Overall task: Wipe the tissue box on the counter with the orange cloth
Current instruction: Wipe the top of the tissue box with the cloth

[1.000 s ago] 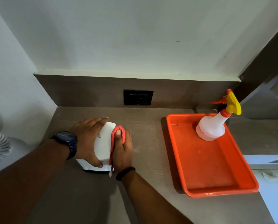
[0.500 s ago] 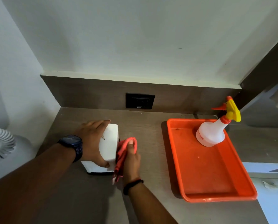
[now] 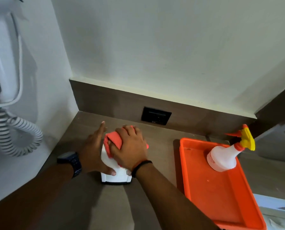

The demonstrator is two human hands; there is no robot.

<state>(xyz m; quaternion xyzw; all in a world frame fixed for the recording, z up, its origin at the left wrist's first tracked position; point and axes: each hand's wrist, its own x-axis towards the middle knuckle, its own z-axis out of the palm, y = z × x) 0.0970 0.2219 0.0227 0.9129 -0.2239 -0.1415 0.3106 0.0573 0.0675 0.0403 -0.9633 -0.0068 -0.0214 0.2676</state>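
A white tissue box point(image 3: 115, 175) stands on the brown counter point(image 3: 92, 200), left of centre. My left hand point(image 3: 92, 153) presses flat against its left side, fingers stretched forward, thumb on the front face. My right hand point(image 3: 130, 149) lies palm down on top of the box, pressing the orange cloth point(image 3: 114, 140) onto its top. The cloth bunches out in front of my fingers and a bit shows at the right edge of my hand. Most of the box's top is hidden under the hand and cloth.
An orange tray point(image 3: 221, 201) sits to the right with a white spray bottle point(image 3: 224, 156) with a yellow nozzle in its far corner. A black wall socket point(image 3: 156, 115) is set in the backsplash. A white wall-mounted device with a coiled cord point(image 3: 14, 133) hangs on the left wall.
My right hand has moved with the cloth from the box's right side up onto its top. The left hand stays on the left side. The camera has tilted up and left.
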